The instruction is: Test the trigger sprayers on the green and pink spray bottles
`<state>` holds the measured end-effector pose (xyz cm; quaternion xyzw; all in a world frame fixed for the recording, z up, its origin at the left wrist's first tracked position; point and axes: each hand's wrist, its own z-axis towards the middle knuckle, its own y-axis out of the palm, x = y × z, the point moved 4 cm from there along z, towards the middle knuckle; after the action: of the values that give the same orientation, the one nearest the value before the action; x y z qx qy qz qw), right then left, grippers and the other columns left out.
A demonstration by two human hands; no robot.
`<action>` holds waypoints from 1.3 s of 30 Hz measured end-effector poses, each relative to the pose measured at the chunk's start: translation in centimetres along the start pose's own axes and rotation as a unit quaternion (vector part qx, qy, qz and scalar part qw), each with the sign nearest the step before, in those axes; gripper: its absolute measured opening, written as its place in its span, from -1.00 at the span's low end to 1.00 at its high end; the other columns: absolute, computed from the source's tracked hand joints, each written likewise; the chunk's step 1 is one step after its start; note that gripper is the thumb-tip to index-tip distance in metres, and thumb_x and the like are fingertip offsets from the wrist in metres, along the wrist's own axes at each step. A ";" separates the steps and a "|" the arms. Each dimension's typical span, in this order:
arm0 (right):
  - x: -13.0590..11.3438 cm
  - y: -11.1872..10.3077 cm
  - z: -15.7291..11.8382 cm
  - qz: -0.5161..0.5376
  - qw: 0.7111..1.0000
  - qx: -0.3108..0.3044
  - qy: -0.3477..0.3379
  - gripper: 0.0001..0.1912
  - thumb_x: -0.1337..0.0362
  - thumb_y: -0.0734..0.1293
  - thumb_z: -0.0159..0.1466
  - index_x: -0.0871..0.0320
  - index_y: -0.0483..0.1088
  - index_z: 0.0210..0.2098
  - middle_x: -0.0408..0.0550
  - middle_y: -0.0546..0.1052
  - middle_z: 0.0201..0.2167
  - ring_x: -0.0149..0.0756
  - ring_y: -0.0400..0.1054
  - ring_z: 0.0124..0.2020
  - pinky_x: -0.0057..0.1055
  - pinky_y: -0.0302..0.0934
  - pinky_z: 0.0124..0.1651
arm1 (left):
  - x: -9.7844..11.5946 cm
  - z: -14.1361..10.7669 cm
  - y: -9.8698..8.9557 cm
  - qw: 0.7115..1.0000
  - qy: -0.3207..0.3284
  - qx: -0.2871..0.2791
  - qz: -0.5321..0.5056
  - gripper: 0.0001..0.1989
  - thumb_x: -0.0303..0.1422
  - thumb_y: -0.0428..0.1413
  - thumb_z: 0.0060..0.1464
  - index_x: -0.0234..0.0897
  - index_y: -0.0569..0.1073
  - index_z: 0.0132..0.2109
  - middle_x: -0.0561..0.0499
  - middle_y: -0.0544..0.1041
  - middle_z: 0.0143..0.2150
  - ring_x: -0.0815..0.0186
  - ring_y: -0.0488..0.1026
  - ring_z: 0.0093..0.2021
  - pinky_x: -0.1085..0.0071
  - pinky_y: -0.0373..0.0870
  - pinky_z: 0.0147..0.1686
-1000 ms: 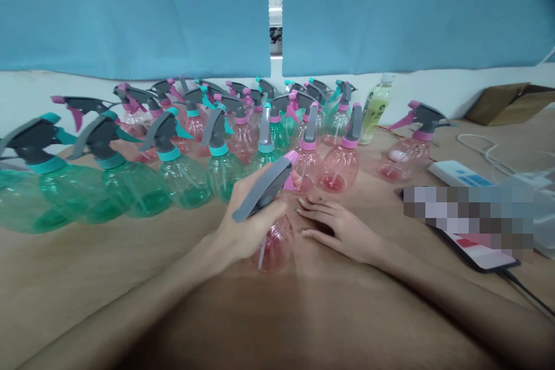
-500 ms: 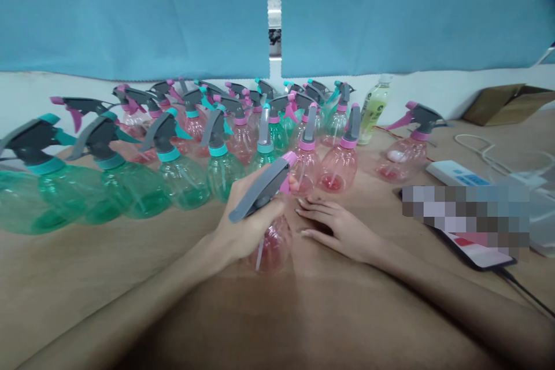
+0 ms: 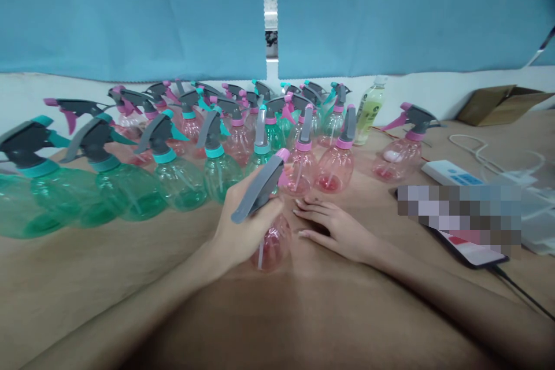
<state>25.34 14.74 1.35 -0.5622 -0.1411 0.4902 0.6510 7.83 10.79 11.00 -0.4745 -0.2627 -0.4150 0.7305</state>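
My left hand [image 3: 243, 225] is wrapped round the neck of a pink spray bottle [image 3: 272, 245] with a grey and pink trigger head. That bottle stands upright on the brown table [image 3: 182, 289] in front of me. Just to its right, my right hand [image 3: 332, 224] rests on the table with fingers spread, holding nothing. Behind the hands is a front row of green spray bottles [image 3: 180, 182] with teal collars and pink ones [image 3: 335, 167] with pink collars. More bottles of both colours crowd behind them.
A lone pink spray bottle [image 3: 399, 156] stands at the right, near a yellow-green drink bottle [image 3: 370, 113]. Further right lie a white box [image 3: 448, 172], a partly blurred phone [image 3: 477, 251] with a cable, white cords [image 3: 472, 147] and an open cardboard box [image 3: 498, 105].
The view has shifted slightly, so the bottles and phone appear a little further left. My left hand keeps its hold on the pink bottle; my right hand stays flat.
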 end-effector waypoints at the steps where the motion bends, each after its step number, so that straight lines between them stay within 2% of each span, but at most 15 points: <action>1: 0.0 0.0 0.0 -0.001 1.000 -0.002 0.000 -0.49 0.01 0.17 0.31 0.13 0.28 0.15 0.00 0.39 0.13 -0.16 0.16 0.22 -0.06 0.05 0.25 | 0.1 0.0 0.0 1.000 0.004 -0.003 -0.004 -0.90 -0.45 0.03 -0.03 -0.19 0.34 -0.31 0.15 0.35 -0.49 0.37 0.29 -0.46 0.43 0.26 -0.42; 4: 0.0 0.0 0.0 -0.001 1.000 0.002 0.002 -0.49 0.00 0.18 0.31 0.13 0.28 0.15 0.01 0.39 0.13 -0.15 0.16 0.22 -0.06 0.05 0.24 | 0.3 0.0 0.1 1.000 0.010 -0.008 -0.012 -0.88 -0.45 0.02 -0.03 -0.19 0.34 -0.28 0.15 0.33 -0.49 0.37 0.28 -0.46 0.43 0.25 -0.43; 10: 0.0 0.0 0.0 -0.001 1.000 0.000 0.003 -0.49 0.01 0.18 0.31 0.14 0.28 0.15 0.00 0.39 0.13 -0.16 0.15 0.22 -0.07 0.03 0.26 | 0.5 0.0 0.1 1.000 0.005 -0.006 0.007 -0.92 -0.47 0.01 -0.04 -0.19 0.27 -0.40 0.15 0.32 -0.49 0.37 0.25 -0.47 0.43 0.22 -0.43; 12: 0.0 0.0 0.0 0.000 1.000 0.001 0.003 -0.49 0.00 0.18 0.31 0.13 0.28 0.15 0.00 0.38 0.14 -0.17 0.15 0.22 -0.08 0.04 0.26 | 0.6 0.0 0.1 1.000 0.008 -0.007 0.005 -0.91 -0.48 0.00 -0.05 -0.18 0.29 -0.36 0.14 0.32 -0.47 0.36 0.26 -0.46 0.43 0.23 -0.43; 17: 0.1 0.0 0.0 0.006 1.000 0.008 0.001 -0.50 0.01 0.18 0.31 0.08 0.27 0.16 0.00 0.37 0.15 -0.15 0.16 0.22 -0.05 0.06 0.24 | 0.7 0.1 0.0 1.000 -0.001 -0.012 -0.013 -0.70 -0.48 0.00 -0.08 -0.11 0.29 -0.14 0.15 0.33 -0.43 0.35 0.30 -0.43 0.45 0.28 -0.40; 28: 0.1 0.0 0.0 0.018 1.000 0.005 0.004 -0.50 0.00 0.19 0.30 0.06 0.27 0.16 0.00 0.39 0.13 -0.13 0.17 0.21 -0.02 0.06 0.23 | 0.7 0.2 0.0 1.000 -0.016 -0.019 -0.010 -0.76 -0.47 0.02 -0.09 -0.15 0.30 -0.20 0.14 0.32 -0.46 0.35 0.29 -0.48 0.44 0.32 -0.42; 35: -0.1 -0.1 0.1 0.007 1.000 -0.002 0.011 -0.48 -0.01 0.18 0.30 0.15 0.29 0.14 0.03 0.39 0.13 -0.15 0.16 0.22 -0.07 0.05 0.25 | 0.7 0.2 -0.1 1.000 -0.020 -0.016 0.002 -0.79 -0.45 0.01 -0.10 -0.15 0.30 -0.23 0.15 0.33 -0.49 0.33 0.30 -0.47 0.42 0.31 -0.41; 39: 0.0 -0.1 0.1 0.004 1.000 -0.003 0.005 -0.48 -0.01 0.18 0.30 0.13 0.28 0.15 0.01 0.39 0.13 -0.16 0.16 0.22 -0.06 0.04 0.25 | 0.6 0.2 0.0 1.000 -0.025 -0.017 0.001 -0.80 -0.44 0.02 -0.08 -0.14 0.30 -0.23 0.15 0.35 -0.51 0.33 0.31 -0.48 0.43 0.31 -0.42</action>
<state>25.29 14.78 1.45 -0.5670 -0.1368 0.4896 0.6481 8.11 10.75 11.57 -0.4976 -0.2736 -0.4068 0.7156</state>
